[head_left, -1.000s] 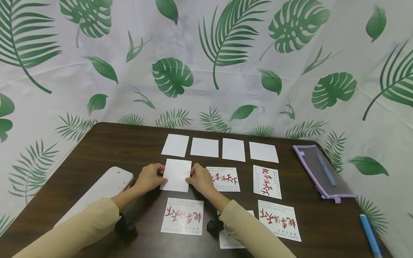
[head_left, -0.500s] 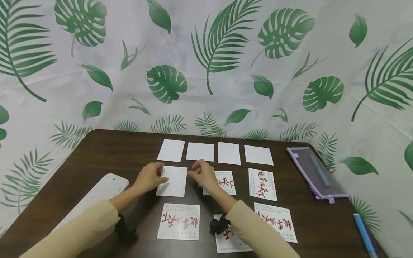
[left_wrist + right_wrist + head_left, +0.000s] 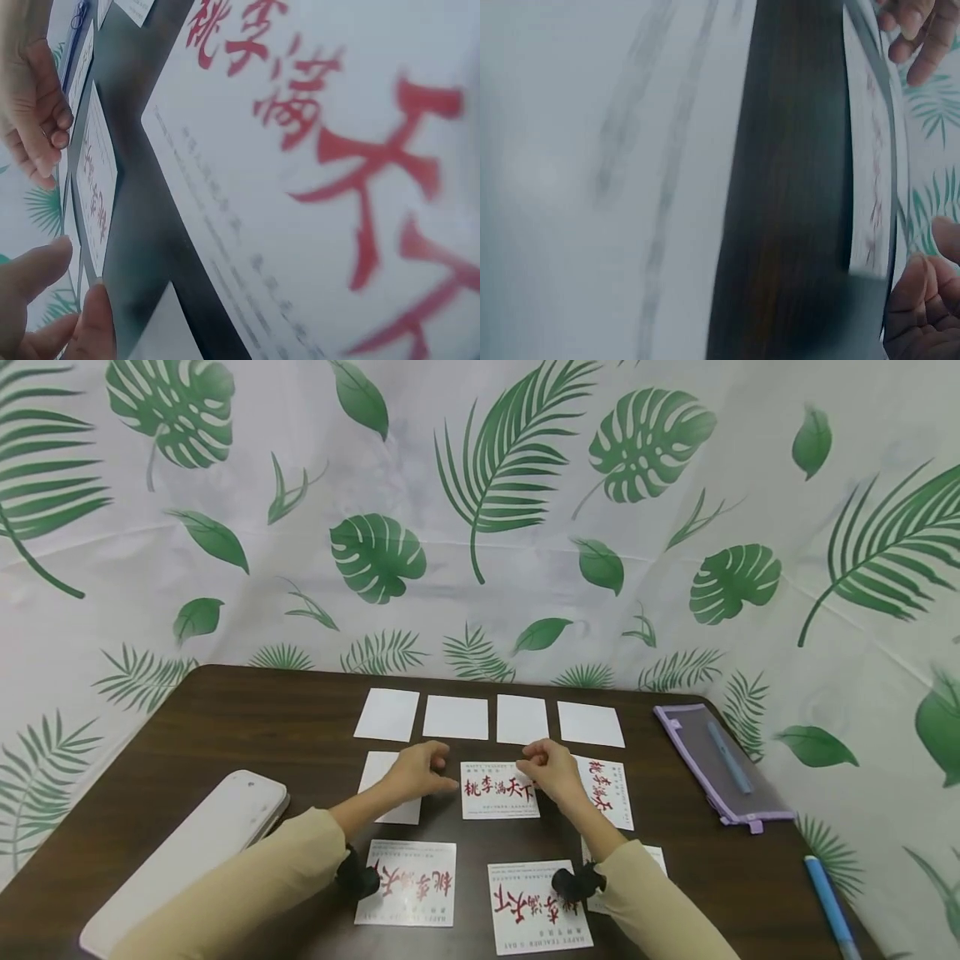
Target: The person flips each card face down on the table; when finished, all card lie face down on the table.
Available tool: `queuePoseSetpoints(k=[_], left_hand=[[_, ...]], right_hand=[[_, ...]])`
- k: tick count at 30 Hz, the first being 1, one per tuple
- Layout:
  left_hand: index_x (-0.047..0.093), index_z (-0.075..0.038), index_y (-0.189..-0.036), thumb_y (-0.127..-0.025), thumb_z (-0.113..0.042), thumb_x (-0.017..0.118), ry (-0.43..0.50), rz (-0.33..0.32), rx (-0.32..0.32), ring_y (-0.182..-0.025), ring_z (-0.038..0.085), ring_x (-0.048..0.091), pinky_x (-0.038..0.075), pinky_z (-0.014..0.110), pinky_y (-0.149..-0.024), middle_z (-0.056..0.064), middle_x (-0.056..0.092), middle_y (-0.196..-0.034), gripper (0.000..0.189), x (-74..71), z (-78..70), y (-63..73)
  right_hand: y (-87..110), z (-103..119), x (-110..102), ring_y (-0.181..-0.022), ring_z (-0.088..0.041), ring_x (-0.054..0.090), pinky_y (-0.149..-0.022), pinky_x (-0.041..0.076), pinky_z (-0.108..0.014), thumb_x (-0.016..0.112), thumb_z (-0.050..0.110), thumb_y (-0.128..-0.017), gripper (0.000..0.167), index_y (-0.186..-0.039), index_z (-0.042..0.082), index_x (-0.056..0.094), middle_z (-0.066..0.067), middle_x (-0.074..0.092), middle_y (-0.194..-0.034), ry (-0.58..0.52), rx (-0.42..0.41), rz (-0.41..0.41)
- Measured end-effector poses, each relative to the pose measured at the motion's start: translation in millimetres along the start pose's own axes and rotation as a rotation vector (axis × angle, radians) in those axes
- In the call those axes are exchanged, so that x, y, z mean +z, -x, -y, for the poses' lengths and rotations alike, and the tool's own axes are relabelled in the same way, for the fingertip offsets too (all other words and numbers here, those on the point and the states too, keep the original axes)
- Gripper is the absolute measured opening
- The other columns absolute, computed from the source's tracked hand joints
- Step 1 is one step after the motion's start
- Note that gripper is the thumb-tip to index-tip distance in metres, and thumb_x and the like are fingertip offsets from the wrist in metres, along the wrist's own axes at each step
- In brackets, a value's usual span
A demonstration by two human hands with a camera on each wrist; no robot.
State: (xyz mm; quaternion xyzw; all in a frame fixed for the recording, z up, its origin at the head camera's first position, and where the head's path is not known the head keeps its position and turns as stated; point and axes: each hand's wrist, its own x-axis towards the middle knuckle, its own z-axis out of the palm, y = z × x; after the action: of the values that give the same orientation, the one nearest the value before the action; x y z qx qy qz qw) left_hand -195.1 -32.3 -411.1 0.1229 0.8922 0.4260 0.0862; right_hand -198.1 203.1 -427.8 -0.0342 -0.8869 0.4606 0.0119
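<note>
A white card with red Chinese characters (image 3: pixel 491 802) lies flat in the middle row, between my two hands. My left hand (image 3: pixel 414 772) hovers over the right part of a blank white card (image 3: pixel 372 768), its thumb tip close to the printed card's left edge. My right hand (image 3: pixel 555 774) is at the printed card's right edge, fingers bent and overlapping its corner in the head view; whether they touch it I cannot tell. In the left wrist view this printed card (image 3: pixel 96 195) lies flat, with the right hand (image 3: pixel 36 105) beyond it and neither hand gripping it.
Several blank cards (image 3: pixel 455 717) form a back row. More printed cards lie nearby, one (image 3: pixel 609 793) beside the right hand and others (image 3: pixel 411 883) in front. A white case-like object (image 3: pixel 187 860) is at left; a purple-edged mesh pouch (image 3: pixel 705 760) and blue pen (image 3: pixel 831 902) are at right.
Both hands have let go of the blank card, which stays flat in the middle row. They have moved right, to either side of the printed card. The head view has shifted slightly.
</note>
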Motion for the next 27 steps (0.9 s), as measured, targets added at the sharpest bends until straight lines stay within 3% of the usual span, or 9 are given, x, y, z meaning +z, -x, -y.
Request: queuePoseSetpoints(k=[6, 12, 20, 27], left_hand=[[0.057, 0.005, -0.119, -0.069, -0.012, 0.082, -0.074, 0.022, 0.025, -0.093, 0.026, 0.061, 0.051, 0.037, -0.081, 0.013, 0.064, -0.100, 0.058, 12.2, -3.9, -9.3], [0.061, 0.004, -0.109, -0.066, -0.010, 0.084, -0.156, 0.013, 0.077, -0.081, 0.019, 0.054, 0.048, 0.031, -0.071, 0.008, 0.059, -0.089, 0.050, 21.7, -5.2, -15.0], [0.060, 0.001, -0.104, -0.066, -0.005, 0.083, -0.165, 0.015, 0.073, -0.075, 0.016, 0.049, 0.045, 0.028, -0.066, 0.007, 0.054, -0.085, 0.044, 22.8, -5.9, -19.8], [0.060, 0.001, -0.108, -0.067, -0.007, 0.083, -0.178, 0.030, 0.081, -0.076, 0.015, 0.049, 0.044, 0.028, -0.066, 0.005, 0.055, -0.085, 0.048, 22.7, -6.2, -20.8]], right_hand=[[-2.5, -9.2, -7.8, -0.058, -0.013, 0.050, -0.050, 0.048, -0.024, 0.074, 0.005, -0.078, 0.030, -0.104, -0.002, 0.060, -0.005, 0.053, -0.072, 0.154, -0.005, 0.061], [-4.0, -11.1, -5.3, -0.058, -0.013, 0.047, -0.051, 0.039, -0.024, 0.076, 0.003, -0.074, 0.030, -0.099, -0.001, 0.060, -0.004, 0.052, -0.071, 0.257, -0.073, 0.066], [-7.3, -7.9, -4.7, -0.060, -0.015, 0.046, -0.051, 0.038, -0.025, 0.075, 0.003, -0.074, 0.028, -0.097, 0.001, 0.058, -0.004, 0.051, -0.072, 0.262, -0.061, 0.071], [-4.5, -7.5, -5.8, -0.066, -0.016, 0.046, -0.057, 0.037, -0.025, 0.074, 0.001, -0.075, 0.031, -0.095, 0.004, 0.051, -0.004, 0.052, -0.077, 0.224, -0.053, 0.060]])
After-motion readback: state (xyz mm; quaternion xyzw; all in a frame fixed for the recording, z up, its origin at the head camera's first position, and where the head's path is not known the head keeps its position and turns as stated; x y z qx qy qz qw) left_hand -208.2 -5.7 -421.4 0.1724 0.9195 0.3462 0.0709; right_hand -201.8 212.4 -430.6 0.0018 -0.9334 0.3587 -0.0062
